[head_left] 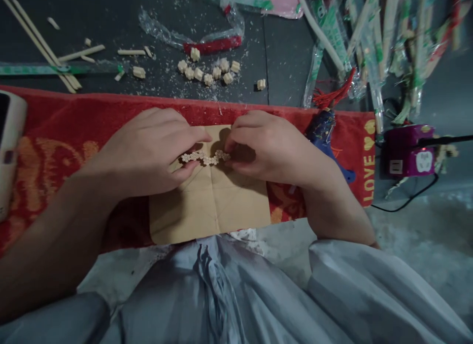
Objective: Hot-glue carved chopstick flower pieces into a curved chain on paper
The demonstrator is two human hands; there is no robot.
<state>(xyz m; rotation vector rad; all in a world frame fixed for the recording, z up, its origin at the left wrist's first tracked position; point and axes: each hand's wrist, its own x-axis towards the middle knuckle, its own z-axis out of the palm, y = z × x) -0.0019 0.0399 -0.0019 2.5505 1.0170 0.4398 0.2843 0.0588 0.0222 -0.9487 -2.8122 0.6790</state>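
Observation:
A short row of small pale flower-shaped wooden pieces [205, 157] lies on a creased brown paper sheet [210, 206] spread over a red towel [55, 137]. My left hand [148, 149] pinches the left end of the row between thumb and forefinger. My right hand [266, 147] has its fingers curled and pressed onto the right end. Both hands rest on the paper.
Several loose flower-shaped pieces [209, 70] and wood crumbs lie on the dark surface beyond the towel, with chopsticks [40, 43] at far left. Wrapped chopstick packets [369, 33] pile at the right. A blue glue gun [325, 132], a purple power strip [408, 152] and a white device [9, 147] sit nearby.

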